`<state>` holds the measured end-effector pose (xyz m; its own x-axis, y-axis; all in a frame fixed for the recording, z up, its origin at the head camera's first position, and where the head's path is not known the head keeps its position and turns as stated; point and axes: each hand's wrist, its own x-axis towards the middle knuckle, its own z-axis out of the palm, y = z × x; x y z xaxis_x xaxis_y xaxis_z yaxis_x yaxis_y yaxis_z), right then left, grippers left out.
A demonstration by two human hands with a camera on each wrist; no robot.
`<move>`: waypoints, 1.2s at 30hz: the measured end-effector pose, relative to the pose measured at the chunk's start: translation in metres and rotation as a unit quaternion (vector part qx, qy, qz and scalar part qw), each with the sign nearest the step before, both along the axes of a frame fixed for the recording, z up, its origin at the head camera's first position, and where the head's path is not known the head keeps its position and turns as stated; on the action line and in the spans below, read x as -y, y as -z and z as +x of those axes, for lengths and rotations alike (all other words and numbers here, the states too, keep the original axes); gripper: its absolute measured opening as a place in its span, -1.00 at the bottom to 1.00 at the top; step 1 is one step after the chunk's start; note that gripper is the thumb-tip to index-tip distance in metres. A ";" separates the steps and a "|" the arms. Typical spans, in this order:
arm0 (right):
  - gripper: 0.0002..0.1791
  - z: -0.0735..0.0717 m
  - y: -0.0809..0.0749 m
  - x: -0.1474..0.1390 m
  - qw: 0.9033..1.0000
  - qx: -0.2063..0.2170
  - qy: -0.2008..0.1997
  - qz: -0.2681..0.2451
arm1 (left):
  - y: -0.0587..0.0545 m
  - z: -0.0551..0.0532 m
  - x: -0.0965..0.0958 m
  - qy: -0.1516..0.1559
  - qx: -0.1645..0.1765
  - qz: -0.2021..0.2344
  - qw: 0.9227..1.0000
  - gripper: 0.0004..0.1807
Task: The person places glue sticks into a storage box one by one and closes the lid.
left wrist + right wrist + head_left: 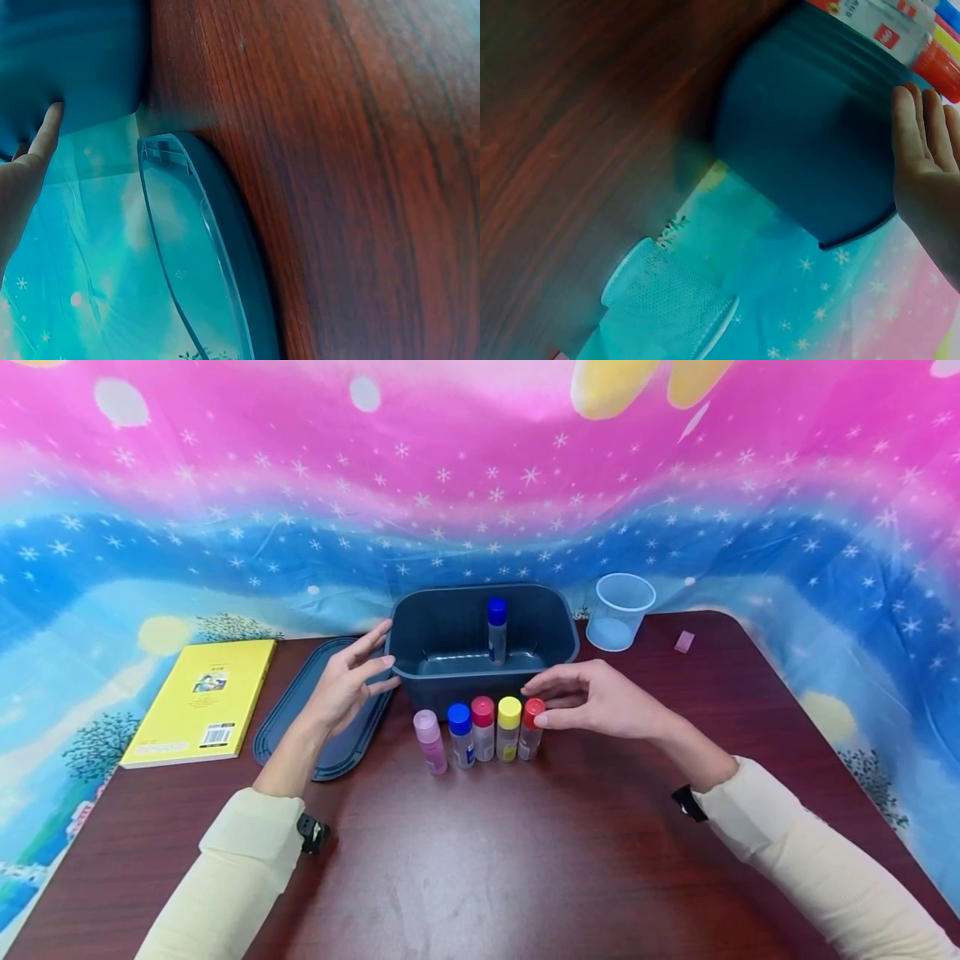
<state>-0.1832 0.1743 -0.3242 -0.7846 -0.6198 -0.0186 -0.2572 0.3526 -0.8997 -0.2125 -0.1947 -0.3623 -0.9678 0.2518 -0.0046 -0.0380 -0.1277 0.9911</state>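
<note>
A dark blue-grey bin (450,689) stands at the back of the table, with a blue-capped glue bottle (497,631) upright inside. My left hand (348,681) is at the bin's left side, fingers spread and fingertips against its wall. In front of the bin is a row of upright glue bottles: pink (430,743), blue-capped (461,737), dark-red-capped (483,728), yellow-capped (508,728) and red-capped (531,729). My right hand (600,702) is beside the red-capped one, thumb at its cap and fingers fairly straight; the right wrist view hides the thumb.
Left of the bin lies its dark lid (322,758), partly under my left forearm. Farther left is a yellow book (202,702). Right of the bin stand a translucent cup (619,614) and a small pink block (684,642). A patterned cloth (480,468) hangs behind the table (480,868).
</note>
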 end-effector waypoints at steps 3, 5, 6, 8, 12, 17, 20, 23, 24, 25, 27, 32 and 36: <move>-0.53 0.000 0.006 0.001 1.000 -0.002 -0.005 0.006 | 0.000 0.000 0.000 0.000 0.001 0.001 1.000 -0.33; -0.53 0.000 0.008 0.001 1.000 -0.002 -0.007 0.005 | 0.001 0.000 0.000 0.001 0.001 0.002 1.000 -0.33; -0.53 0.000 0.010 0.002 1.000 -0.002 -0.006 0.004 | 0.001 0.000 0.000 0.000 0.000 0.002 1.000 -0.33; -0.55 0.000 0.012 0.003 1.000 0.000 -0.002 0.001 | 0.002 0.000 0.000 -0.001 0.000 0.000 1.000 -0.33; -0.59 0.001 0.015 0.004 1.000 0.000 0.005 0.003 | 0.004 0.002 0.001 -0.003 0.000 -0.006 1.000 -0.33; -0.62 0.002 0.015 0.004 1.000 0.005 0.007 0.005 | 0.004 0.002 0.001 -0.003 0.000 -0.010 1.000 -0.32; -0.62 0.001 0.014 0.003 1.000 0.004 0.004 0.004 | 0.003 0.002 0.001 -0.004 -0.002 -0.010 1.000 -0.33; -0.62 0.001 0.011 0.002 1.000 0.001 0.004 0.006 | 0.002 0.001 0.001 -0.005 0.000 -0.009 1.000 -0.32; -0.62 0.001 0.010 0.001 1.000 -0.001 0.004 0.007 | 0.002 0.001 0.001 -0.005 0.001 -0.010 1.000 -0.32; -0.63 0.000 0.009 0.000 1.000 -0.004 0.005 0.008 | 0.002 0.002 0.001 -0.004 0.002 -0.010 1.000 -0.32; -0.62 -0.001 0.006 -0.003 1.000 -0.011 0.007 0.006 | 0.002 0.002 0.001 -0.004 0.002 -0.009 1.000 -0.32; -0.63 -0.002 -0.005 -0.010 0.999 -0.028 0.013 0.009 | 0.001 0.001 0.001 -0.001 -0.002 -0.005 1.000 -0.32; -0.66 -0.004 -0.015 -0.014 0.999 -0.040 0.024 0.006 | 0.001 0.000 0.002 0.000 -0.002 -0.004 1.000 -0.32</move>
<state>-0.1873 0.1884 -0.3094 -0.8130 -0.5811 0.0373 -0.3101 0.3778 -0.8724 -0.2128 -0.1963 -0.3630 -0.9675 0.2527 -0.0020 -0.0332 -0.1191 0.9923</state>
